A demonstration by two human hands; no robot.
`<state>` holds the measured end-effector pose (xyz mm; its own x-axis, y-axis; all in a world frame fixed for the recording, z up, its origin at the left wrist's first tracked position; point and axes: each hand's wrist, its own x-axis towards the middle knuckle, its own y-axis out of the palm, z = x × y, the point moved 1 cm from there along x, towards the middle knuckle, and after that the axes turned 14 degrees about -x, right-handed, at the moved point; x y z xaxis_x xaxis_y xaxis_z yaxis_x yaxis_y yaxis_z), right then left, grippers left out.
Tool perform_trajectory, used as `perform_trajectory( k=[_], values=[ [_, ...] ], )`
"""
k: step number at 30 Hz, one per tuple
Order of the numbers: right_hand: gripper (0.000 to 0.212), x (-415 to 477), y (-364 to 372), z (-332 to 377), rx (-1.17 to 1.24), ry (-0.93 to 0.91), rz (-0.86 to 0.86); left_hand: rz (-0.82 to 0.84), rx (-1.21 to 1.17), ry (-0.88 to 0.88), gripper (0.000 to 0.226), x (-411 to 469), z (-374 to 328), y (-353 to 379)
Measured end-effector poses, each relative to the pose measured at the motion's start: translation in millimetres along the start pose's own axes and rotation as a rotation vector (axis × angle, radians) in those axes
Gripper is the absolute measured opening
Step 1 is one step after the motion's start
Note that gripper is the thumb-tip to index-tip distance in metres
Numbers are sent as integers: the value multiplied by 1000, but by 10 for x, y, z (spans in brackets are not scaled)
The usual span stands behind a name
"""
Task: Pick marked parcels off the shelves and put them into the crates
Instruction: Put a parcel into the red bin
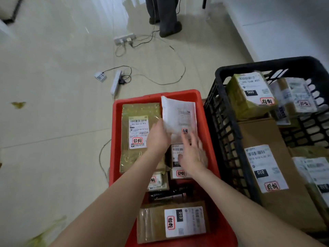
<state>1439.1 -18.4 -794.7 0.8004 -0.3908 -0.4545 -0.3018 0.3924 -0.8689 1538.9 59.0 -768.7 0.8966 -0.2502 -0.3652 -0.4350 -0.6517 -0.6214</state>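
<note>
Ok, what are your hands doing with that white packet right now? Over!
Left hand gripping white packet over red crate. Right hand open, fingers spread beside it. Crate already crowded with parcels. Black crate alongside. Nothing blocking.

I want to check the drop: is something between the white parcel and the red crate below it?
Nothing visible blocks it. The left hand holds the white parcel already over the red crate; only parcels already lying there, such as the taped brown parcel, are beneath.
</note>
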Motion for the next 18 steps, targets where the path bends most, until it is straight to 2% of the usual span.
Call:
perform_trajectory(
  k=[4,7,12,18],
  values=[
    [86,272,107,-12,-114,-12,137,164,549,257,63,8,89,112],
    [85,450,180,-16,-139,-22,200,307,814,291,64,43,174,226],
    [85,560,231,-35,-165,-52,220,342,924,310,64,99,252,301],
    [79,180,142,-92,-103,9,134,364,875,293,73,-134,262,131]
  ],
)
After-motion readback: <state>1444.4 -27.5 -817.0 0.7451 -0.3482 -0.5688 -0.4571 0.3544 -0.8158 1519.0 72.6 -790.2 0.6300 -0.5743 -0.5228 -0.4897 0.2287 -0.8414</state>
